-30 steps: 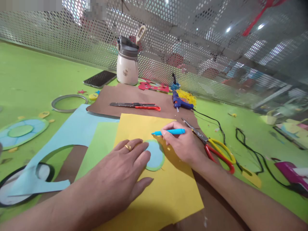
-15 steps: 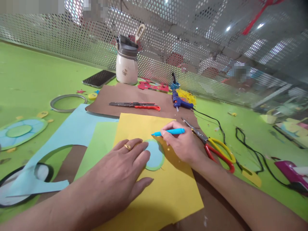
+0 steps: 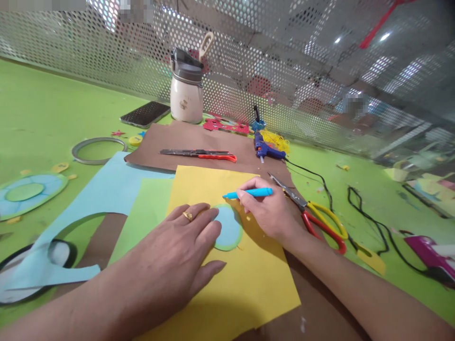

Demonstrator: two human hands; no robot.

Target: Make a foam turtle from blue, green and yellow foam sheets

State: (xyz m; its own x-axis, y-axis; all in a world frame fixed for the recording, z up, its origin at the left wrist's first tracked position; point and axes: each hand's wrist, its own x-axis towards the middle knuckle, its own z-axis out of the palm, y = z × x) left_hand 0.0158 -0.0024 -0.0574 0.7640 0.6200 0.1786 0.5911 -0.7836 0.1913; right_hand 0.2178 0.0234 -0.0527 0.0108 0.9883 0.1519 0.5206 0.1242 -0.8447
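A flat yellow paper sheet (image 3: 227,265) is laid on brown paper near the near edge of the green bench (image 3: 42,113). On the sheet a small round disc (image 3: 229,227) of light blue card, rimmed in green, is pinned down by the left hand (image 3: 177,255), which is spread open and flat, its fingertips resting on the disc's left part; a gold ring is worn on one finger. A slim, smooth blue pen (image 3: 250,192) is pinched between the thumb and fingers of the right hand (image 3: 270,210), the hand being closed around it, and its tip is held at the disc's upper rim.

Just beside the right hand, steel scissors (image 3: 313,215) with red and yellow loop handles are lying on the bench. Farther back, a long utility knife (image 3: 199,154) with an orange grip is set on the brown paper, and a blue glue gun (image 3: 266,150) with a black cord is placed near the perforated metal screen at the far edge. A cream bottle (image 3: 186,90) with a grey lid and a dark phone (image 3: 145,114) are stood by that screen. A light blue sheet (image 3: 103,189) with curved cut-outs is spread towards the left edge.
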